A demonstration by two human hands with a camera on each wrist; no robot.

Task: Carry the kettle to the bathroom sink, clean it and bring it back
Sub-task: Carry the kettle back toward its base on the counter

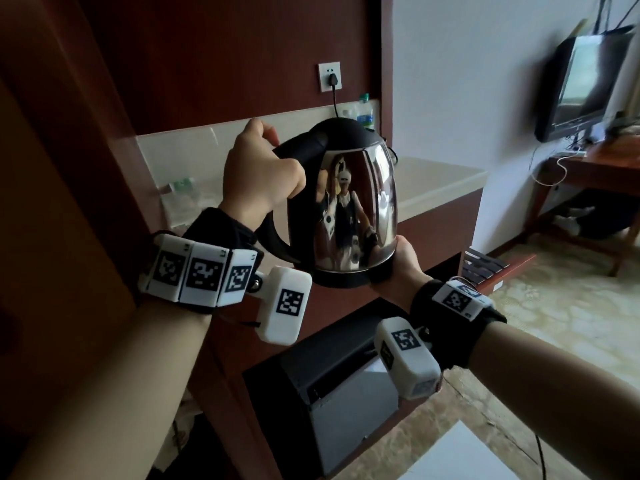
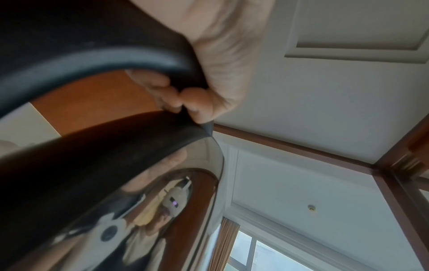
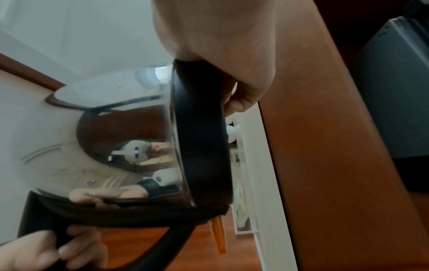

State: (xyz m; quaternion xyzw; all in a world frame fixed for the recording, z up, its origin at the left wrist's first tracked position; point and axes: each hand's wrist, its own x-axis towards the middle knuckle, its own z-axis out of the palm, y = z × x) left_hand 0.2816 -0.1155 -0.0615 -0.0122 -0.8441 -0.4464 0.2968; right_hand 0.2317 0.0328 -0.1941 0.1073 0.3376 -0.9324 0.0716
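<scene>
The kettle (image 1: 349,202) has a mirror-bright steel body, a black domed lid, a black looped handle (image 1: 277,237) and a black base ring (image 3: 204,135). It is upright and lifted off every surface, in the air in front of the pale worktop (image 1: 440,181), near that worktop's front edge. Its lid is closed and its spout points away from the handle.

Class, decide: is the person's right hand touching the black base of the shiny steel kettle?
Touching. The right wrist view shows the right hand pressed against the shiny steel kettle at its black base, fingers curled under the rim.
</scene>
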